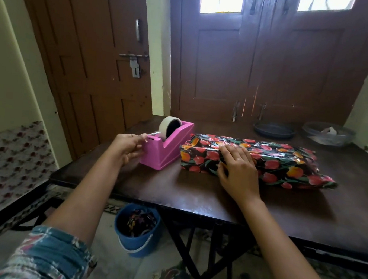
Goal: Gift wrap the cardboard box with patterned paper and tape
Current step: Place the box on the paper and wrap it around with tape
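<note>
One cardboard box (259, 161), already sheathed in tulip-patterned paper (291, 171), lies mid-table (196, 196). The right hand (238, 168) presses flat on its left end, fingers straight. Beside it, the left hand (129, 145) pinches the tape end at one pink dispenser (166, 151) carrying one roll (165, 125). Taping seems under way; next, a strip must be pulled, torn and laid over the seam.

Blue bucket (140, 246) under table (283, 214); dark dish (274, 131), glass bowl (312, 133) far right.
</note>
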